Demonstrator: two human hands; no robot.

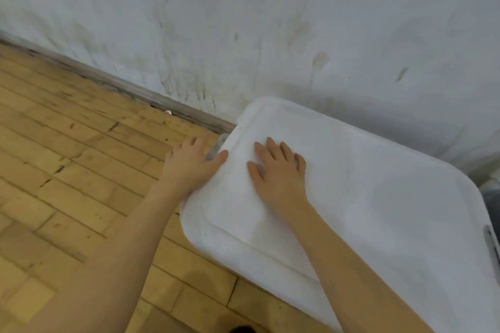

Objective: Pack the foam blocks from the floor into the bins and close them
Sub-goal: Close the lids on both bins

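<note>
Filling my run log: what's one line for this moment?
step: closing bin | lid: on bin | right hand: flat on lid | left hand: at lid edge, thumb on top | foam blocks: none visible

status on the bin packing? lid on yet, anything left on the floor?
Done: the white lid sits on the bin, and no foam blocks show on the visible wooden floor. In hand: the right hand presses flat on the lid, while the left hand is at its edge by the grey latch. Left: clipping the latches. Other bins are out of view, so they cannot be judged.
</note>
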